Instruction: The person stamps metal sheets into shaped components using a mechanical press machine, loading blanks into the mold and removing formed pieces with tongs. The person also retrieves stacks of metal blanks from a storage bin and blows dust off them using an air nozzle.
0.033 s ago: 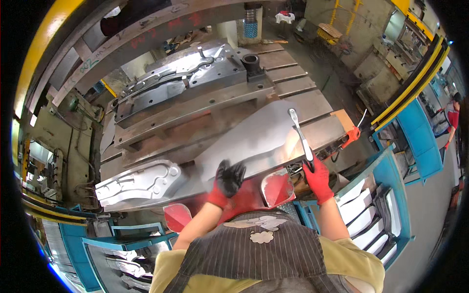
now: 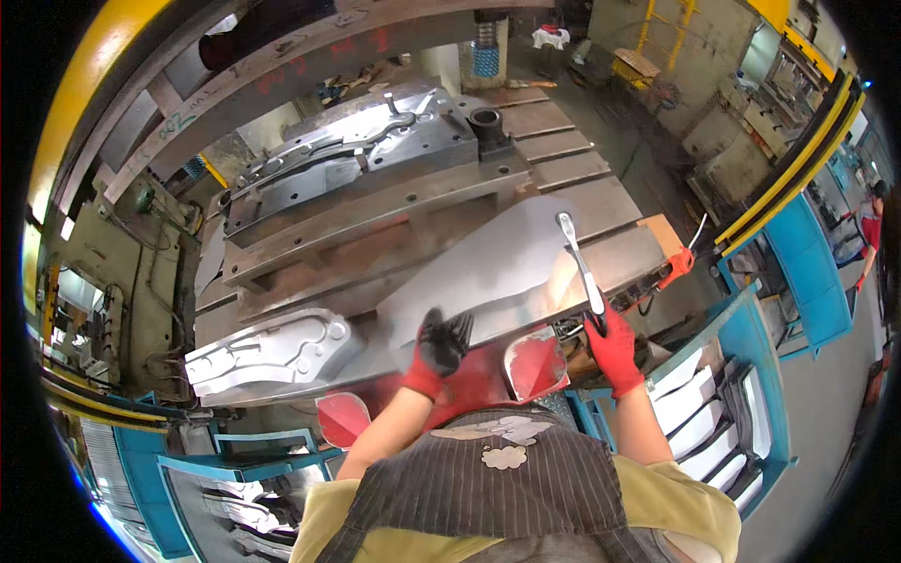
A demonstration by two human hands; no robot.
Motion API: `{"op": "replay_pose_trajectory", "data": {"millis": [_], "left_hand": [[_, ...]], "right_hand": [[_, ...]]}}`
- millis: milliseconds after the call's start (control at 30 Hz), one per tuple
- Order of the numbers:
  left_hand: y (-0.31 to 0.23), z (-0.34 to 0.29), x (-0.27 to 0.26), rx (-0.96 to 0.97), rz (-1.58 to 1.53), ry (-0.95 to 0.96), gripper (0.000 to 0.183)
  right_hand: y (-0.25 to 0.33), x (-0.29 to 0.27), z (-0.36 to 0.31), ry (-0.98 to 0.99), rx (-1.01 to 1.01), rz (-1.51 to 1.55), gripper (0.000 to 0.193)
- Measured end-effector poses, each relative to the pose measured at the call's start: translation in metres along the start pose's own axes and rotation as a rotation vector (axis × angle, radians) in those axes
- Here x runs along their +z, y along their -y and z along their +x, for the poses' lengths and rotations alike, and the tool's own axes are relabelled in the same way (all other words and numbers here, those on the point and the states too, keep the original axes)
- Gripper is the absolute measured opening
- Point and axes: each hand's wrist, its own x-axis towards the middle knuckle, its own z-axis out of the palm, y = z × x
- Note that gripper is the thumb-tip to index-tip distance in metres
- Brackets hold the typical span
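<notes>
A flat grey sheet-metal blank (image 2: 479,258) lies slantwise on the near part of the steel press bed. My right hand (image 2: 615,347), in a red glove, is closed round the handle of a long silver tool (image 2: 582,267) with a round head. That head rests on the blank's right end. At the blank's near edge is my left hand (image 2: 441,352), its glove's black palm showing and its fingers stretched out with nothing in them. Left of it lies a shaped, shiny metal panel (image 2: 272,352) with raised contours.
Behind the blank stands a steel die (image 2: 347,169) with a formed part on it and a round post (image 2: 485,127) at its right. Red pads (image 2: 535,364) line the near edge. Blue racks (image 2: 774,413) of panels stand at both sides. A person (image 2: 871,235) is far right.
</notes>
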Motion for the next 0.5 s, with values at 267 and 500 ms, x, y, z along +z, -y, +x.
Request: {"op": "replay_pose_trajectory", "data": {"millis": [267,500], "left_hand": [[-0.042,-0.025,0.038,0.364,-0.049,0.219,0.027],[-0.166,-0.065,0.107,0.777,0.223,0.403,0.03]], "right_hand": [[-0.023,-0.006,-0.017,0.185,0.369,0.14,0.041],[0.053,0.056,0.074,0.397,0.351,0.624,0.03]]}}
